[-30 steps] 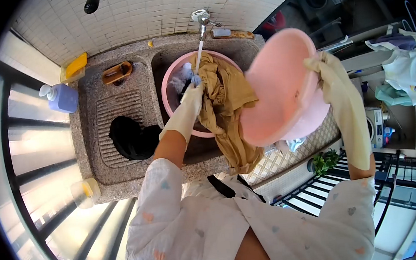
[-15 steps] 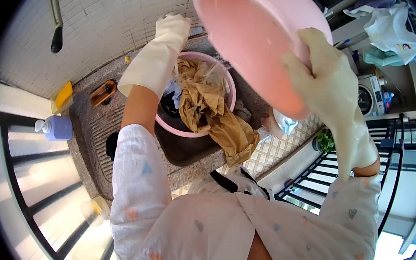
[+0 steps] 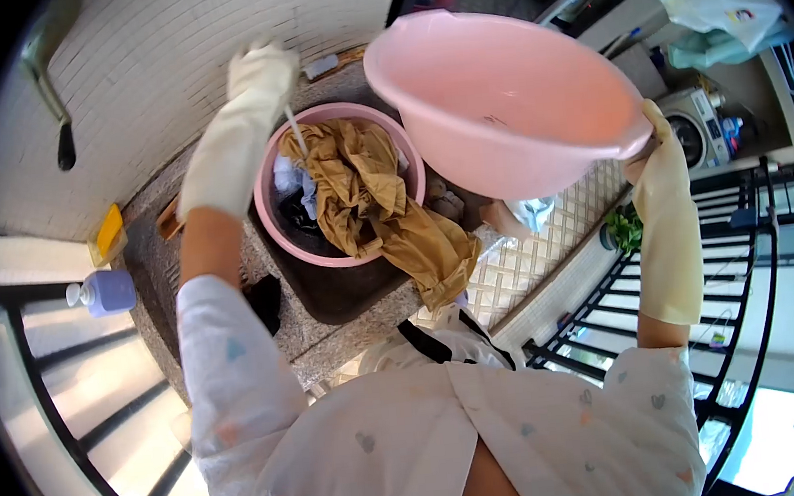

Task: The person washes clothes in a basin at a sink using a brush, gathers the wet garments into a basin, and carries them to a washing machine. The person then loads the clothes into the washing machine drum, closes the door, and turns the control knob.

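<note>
My right hand (image 3: pixel 657 145), in a cream rubber glove, grips the rim of a large pink basin (image 3: pixel 517 105) held tilted in the air, its inside showing. My left hand (image 3: pixel 261 76), gloved too, is closed over the tap at the wall and hides it. A thin stream of water runs down below that hand. Beneath it a second pink basin (image 3: pixel 266 207) sits in the stone sink (image 3: pixel 331 306), holding brown cloth (image 3: pixel 358 176) along with white and black pieces. Part of the brown cloth hangs over the basin's rim toward me.
A purple pump bottle (image 3: pixel 108 292) and a yellow item in a tray (image 3: pixel 110 233) stand at the left. Black cloth (image 3: pixel 264 302) lies on the washboard side. Railings are on both sides. A plant (image 3: pixel 624 230) and a washing machine (image 3: pixel 694 132) are at the right.
My left hand has left the clothes in the basin and risen to the tap. The lifted basin has swung up and away from the sink, and its opening has turned upward. The view has shifted.
</note>
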`<state>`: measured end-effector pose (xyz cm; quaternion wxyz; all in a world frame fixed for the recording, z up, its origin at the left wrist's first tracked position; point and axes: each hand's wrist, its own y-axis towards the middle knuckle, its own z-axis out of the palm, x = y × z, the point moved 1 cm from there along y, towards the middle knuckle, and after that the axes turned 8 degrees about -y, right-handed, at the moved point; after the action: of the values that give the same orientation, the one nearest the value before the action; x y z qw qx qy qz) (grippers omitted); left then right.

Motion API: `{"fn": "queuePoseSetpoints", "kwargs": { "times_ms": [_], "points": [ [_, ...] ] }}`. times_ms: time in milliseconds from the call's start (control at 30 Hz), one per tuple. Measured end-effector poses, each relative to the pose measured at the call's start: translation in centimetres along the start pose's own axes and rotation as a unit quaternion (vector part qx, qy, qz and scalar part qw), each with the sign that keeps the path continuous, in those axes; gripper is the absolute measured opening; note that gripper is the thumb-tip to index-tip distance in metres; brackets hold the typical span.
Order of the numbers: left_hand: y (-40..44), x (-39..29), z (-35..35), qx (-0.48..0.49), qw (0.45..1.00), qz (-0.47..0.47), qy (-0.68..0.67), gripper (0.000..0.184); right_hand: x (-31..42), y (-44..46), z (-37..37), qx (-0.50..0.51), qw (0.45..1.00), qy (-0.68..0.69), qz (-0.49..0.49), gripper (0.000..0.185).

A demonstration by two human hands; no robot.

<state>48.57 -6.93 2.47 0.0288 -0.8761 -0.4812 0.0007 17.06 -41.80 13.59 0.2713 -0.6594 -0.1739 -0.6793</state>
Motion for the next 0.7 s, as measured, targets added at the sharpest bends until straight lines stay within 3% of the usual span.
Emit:
{"fn": "queuePoseSetpoints", "kwargs": {
  "times_ms": [67,133,200,267,333,400,467,533,600,700],
  "points": [
    [-1.0,2.0,2.4,-0.105,0.994,0.031,-0.022,0.035,-1.2,0.4,-3.1,-0.015,0.987,0.159,0.018,0.025],
    [0.4,3.6,5.7,-0.198,0.977,0.000,-0.074,0.043,-2.2,0.3,-5.4,-0.075,0.973,0.218,0.004,0.026],
    [0.7,2.2,6.0,-0.196,0.980,-0.013,0.016,0.046,-3.4,1.4,-9.1,-0.065,0.962,0.264,-0.015,0.031],
    [0.3,1.5,7.5,-0.269,0.963,0.018,0.016,0.045,-3.5,1.1,-11.4,-0.085,0.955,0.284,-0.020,0.033],
    [-3.3,-3.3,5.3,-0.151,0.988,-0.029,-0.020,0.043,-3.5,0.7,-13.3,-0.141,0.951,0.270,-0.048,0.036],
    [-6.7,-6.0,7.8,-0.151,0.987,-0.009,-0.060,0.045,-4.3,1.4,-15.8,-0.120,0.926,0.356,-0.035,0.037],
    [-9.0,-8.5,11.2,-0.138,0.954,-0.013,-0.266,0.058,-5.0,1.4,-16.8,-0.145,0.959,0.237,-0.047,0.038],
    [-10.8,-12.2,11.4,-0.053,0.934,-0.072,-0.346,0.067,-7.0,3.7,-19.2,-0.179,0.960,0.214,-0.009,0.041],
    [-11.8,-14.4,13.2,-0.063,0.943,-0.042,-0.323,0.078,-10.9,7.3,-22.7,-0.197,0.960,0.195,0.032,0.043],
    [-10.6,-17.2,14.3,-0.003,0.963,-0.099,-0.249,0.096,-18.2,13.1,-27.2,-0.223,0.956,0.147,0.122,0.047]
  ]
}}
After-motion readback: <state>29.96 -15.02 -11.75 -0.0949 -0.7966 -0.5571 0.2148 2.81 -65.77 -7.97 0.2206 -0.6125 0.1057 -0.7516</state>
